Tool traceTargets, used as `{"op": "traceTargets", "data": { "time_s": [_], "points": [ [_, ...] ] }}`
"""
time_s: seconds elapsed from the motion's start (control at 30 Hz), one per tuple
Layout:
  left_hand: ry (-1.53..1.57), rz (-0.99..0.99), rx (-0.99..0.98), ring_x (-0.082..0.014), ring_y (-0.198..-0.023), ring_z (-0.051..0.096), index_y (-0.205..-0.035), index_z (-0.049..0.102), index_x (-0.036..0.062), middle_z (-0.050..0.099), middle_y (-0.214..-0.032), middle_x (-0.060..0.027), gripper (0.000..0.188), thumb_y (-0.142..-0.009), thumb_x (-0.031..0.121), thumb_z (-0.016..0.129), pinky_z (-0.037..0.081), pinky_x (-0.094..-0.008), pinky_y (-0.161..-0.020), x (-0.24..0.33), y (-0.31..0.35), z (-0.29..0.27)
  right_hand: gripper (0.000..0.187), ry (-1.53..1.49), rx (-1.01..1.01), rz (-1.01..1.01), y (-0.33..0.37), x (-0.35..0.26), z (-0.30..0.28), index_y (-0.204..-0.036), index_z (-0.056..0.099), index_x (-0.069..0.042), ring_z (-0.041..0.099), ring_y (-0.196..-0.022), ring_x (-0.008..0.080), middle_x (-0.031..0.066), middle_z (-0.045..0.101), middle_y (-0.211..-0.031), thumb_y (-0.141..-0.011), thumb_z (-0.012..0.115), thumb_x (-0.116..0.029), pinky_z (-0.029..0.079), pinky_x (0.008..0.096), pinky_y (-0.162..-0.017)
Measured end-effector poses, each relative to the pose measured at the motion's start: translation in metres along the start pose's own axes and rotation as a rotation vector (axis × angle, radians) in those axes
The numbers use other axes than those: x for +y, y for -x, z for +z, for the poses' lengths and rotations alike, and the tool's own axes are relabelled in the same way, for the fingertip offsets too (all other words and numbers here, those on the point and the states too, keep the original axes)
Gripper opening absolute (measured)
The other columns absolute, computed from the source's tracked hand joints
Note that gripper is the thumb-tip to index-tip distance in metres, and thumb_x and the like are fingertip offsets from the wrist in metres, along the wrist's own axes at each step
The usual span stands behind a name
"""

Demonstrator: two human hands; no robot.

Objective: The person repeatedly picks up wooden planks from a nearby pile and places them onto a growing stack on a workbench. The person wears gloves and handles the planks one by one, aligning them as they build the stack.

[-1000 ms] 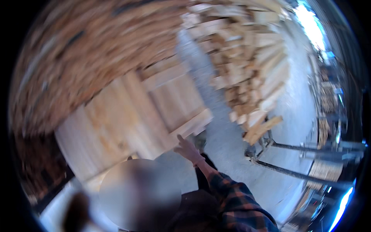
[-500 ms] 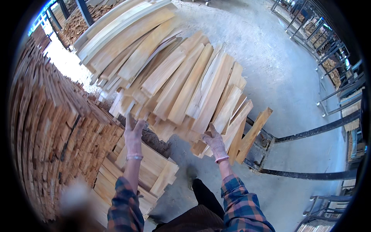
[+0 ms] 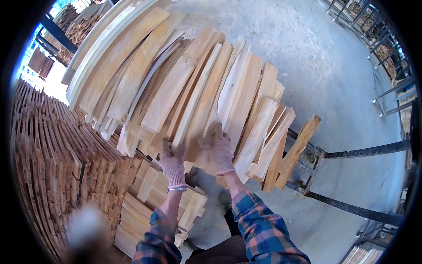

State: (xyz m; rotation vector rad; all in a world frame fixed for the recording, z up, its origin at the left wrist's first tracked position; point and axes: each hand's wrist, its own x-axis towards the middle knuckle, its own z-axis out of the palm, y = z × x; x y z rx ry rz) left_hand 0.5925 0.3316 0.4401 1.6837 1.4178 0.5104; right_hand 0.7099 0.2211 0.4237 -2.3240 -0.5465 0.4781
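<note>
Pale wooden boards (image 3: 244, 97) lie side by side in a fanned stack before me. My left hand (image 3: 172, 166), in a light knit glove, is at the near end of a narrow board (image 3: 198, 94) tipped up on its edge. Its fingers and thumb are on either side of that end. My right hand (image 3: 217, 149), gloved alike, rests against the near ends of the boards just to the right. Motion smears its fingers, so their grip is unclear.
A tall stack of rough-ended boards (image 3: 66, 163) stands at the left. Low beside it, more pale boards (image 3: 140, 207) lie by my feet. A dark metal frame (image 3: 351, 207) juts out at the right. Racks (image 3: 382, 48) line the far right.
Both hands have come closer together, the right one moving left along the board ends. One board in the middle has tipped onto its edge. The view has shifted slightly.
</note>
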Motion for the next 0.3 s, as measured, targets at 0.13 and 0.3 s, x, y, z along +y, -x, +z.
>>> {"op": "traceTargets", "data": {
  "time_s": [0.13, 0.3],
  "points": [
    [-0.021, 0.051, -0.241, -0.0188, -0.060, 0.051, -0.130, 0.056, 0.0064, 0.058, -0.076, -0.0049, 0.059, -0.076, 0.024, 0.073, 0.046, -0.0321, -0.060, 0.020, 0.026, -0.015, 0.097, -0.718, -0.086, 0.214, 0.000, 0.026, 0.004, -0.152, 0.015, -0.012, 0.059, -0.111, 0.0324, 0.0268, 0.045, -0.135, -0.079, 0.077, -0.028, 0.050, 0.0381, -0.093],
    [0.051, 0.085, -0.266, -0.0254, -0.094, 0.062, -0.130, 0.053, 0.0107, 0.066, -0.109, -0.0124, 0.060, -0.078, 0.032, 0.075, 0.051, -0.0304, -0.077, -0.013, -0.019, 0.004, 0.097, -1.117, -0.132, 0.273, -0.019, 0.050, 0.023, -0.153, 0.007, -0.019, 0.057, -0.116, 0.0321, 0.0274, 0.037, -0.144, -0.082, 0.074, -0.023, 0.048, 0.0400, -0.097]
  ]
}}
